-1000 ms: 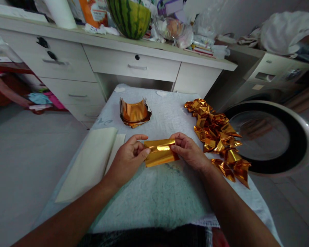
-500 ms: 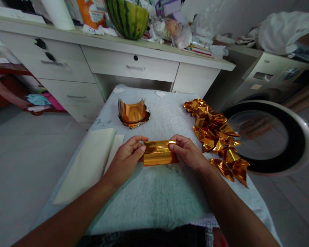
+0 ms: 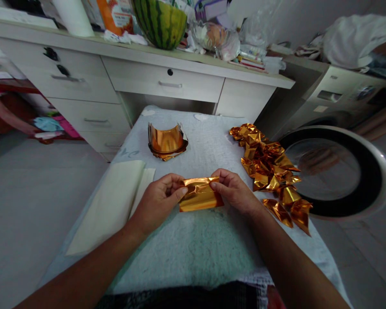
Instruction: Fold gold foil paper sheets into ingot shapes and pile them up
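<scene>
A shiny gold foil sheet (image 3: 201, 197), partly rolled or folded along its far edge, is stretched between my two hands just above the cloth-covered table. My left hand (image 3: 162, 197) pinches its left end, thumb on top. At the far right corner, my right hand (image 3: 233, 189) grips it between thumb and fingers. Beyond my hands, a curved stack of gold foil sheets (image 3: 167, 140) rests on the cloth. A heap of folded gold foil pieces (image 3: 266, 163) lies to the right of my right hand.
Folded cream paper (image 3: 111, 201) lies at the table's left side, on a pale blue cloth (image 3: 199, 253). Behind stands a white drawer desk (image 3: 193, 88) bearing a cut watermelon (image 3: 162, 23). An open washing machine door (image 3: 334, 171) sits close to the right edge.
My left thumb has moved right onto the top of the foil, and the left fingers have curled in. The foil's near edge has tilted slightly; my right hand stays almost in place.
</scene>
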`<state>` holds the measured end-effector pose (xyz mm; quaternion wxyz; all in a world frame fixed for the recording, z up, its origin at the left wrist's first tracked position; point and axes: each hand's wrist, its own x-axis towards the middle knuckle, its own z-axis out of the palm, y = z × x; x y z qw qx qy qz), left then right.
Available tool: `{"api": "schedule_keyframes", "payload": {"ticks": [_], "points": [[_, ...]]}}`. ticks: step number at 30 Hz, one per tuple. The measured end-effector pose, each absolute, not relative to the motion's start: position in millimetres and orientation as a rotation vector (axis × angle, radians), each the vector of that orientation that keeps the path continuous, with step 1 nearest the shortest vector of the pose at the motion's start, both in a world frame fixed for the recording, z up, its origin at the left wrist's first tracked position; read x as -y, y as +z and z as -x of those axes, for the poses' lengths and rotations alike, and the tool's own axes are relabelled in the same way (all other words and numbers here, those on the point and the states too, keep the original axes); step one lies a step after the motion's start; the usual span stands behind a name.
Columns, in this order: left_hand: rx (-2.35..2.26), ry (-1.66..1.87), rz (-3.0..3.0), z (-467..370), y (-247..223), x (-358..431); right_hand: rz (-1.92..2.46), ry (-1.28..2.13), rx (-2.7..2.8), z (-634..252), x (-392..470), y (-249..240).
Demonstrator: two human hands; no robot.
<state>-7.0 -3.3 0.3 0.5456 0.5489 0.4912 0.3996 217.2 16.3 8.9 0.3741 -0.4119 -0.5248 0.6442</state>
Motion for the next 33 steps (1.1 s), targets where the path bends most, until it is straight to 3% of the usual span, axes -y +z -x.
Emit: {"api": "schedule_keyframes", "payload": {"ticks": [16,26,33], "points": [[-1.287,0.987,-1.610,10,5,3,1.091,1.434,1.582,-215,-15,6],[-1.275,1.139,-1.707,11,-1,5,0.988,0.451,1.982,-211,-13,8],[-1.281,1.005,-2.213,7,-4,4,1.034,0.263,2.193,-207,-8,-3]]}}
